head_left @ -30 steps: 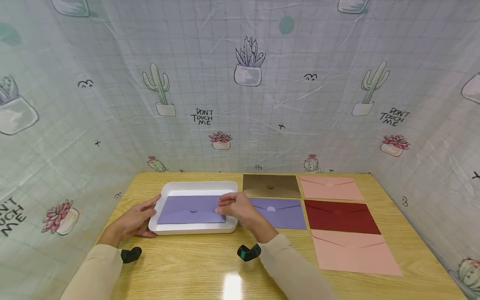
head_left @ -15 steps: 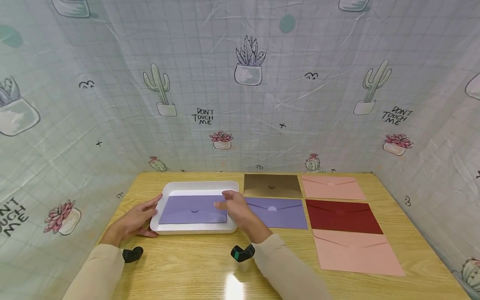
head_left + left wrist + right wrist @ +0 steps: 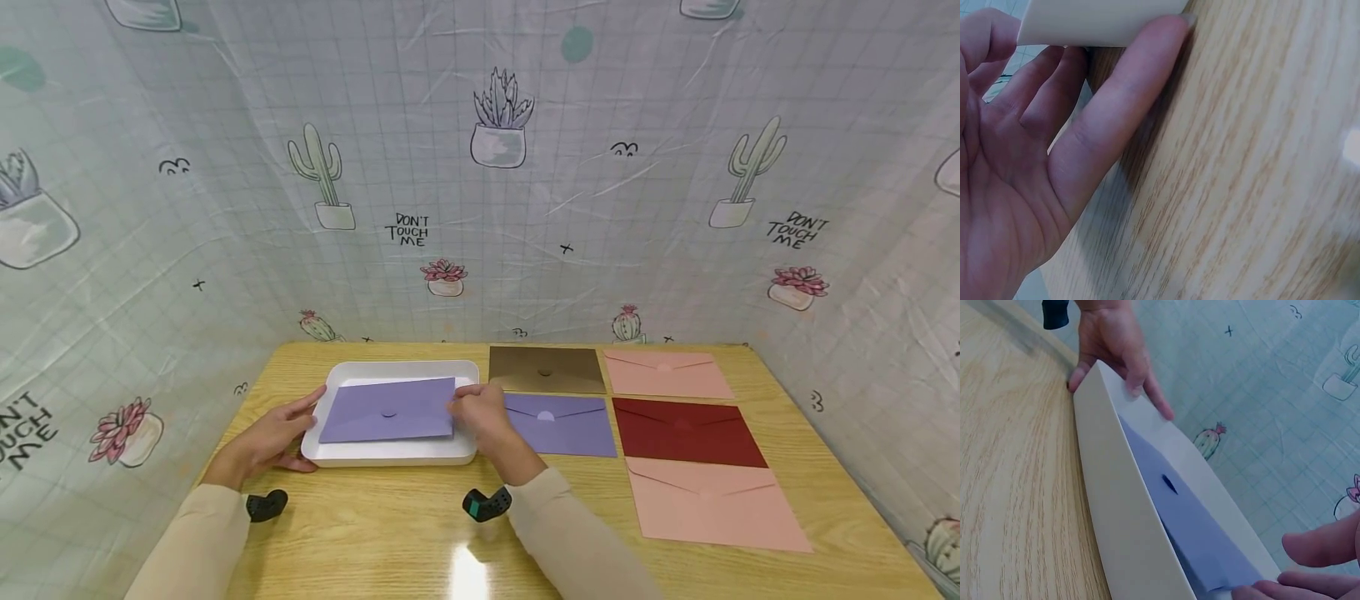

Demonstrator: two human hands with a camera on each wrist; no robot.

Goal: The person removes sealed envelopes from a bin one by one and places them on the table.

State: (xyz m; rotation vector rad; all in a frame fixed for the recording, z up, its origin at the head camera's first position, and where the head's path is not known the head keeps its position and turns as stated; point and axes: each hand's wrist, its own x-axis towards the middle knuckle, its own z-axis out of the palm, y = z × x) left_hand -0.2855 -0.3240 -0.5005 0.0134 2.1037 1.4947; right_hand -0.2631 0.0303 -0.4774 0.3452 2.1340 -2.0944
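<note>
Head view first: the left hand (image 3: pixel 273 435) lies flat with straight, relaxed fingers against the nine o'clock end of the white tray (image 3: pixel 390 454), holding nothing, forearm running back toward seven o'clock. The right hand (image 3: pixel 483 417) sits at the tray's three o'clock end, fingers curled and pinching the edge of the purple envelope (image 3: pixel 386 410), which rests tilted in the tray, its far edge raised onto the rim. A second purple envelope (image 3: pixel 558 423) lies just beside that hand on the wooden table (image 3: pixel 375 533). Left wrist view: the open palm (image 3: pixel 1010 187) faces up beside the tray's corner (image 3: pixel 1097 22), fingers extended and one fingertip touching it. Right wrist view: fingertips (image 3: pixel 1285 590) pinch the envelope's (image 3: pixel 1191 531) near corner at five o'clock, while the other hand (image 3: pixel 1113 344) steadies the tray's (image 3: pixel 1129 537) far end at eleven o'clock.
</note>
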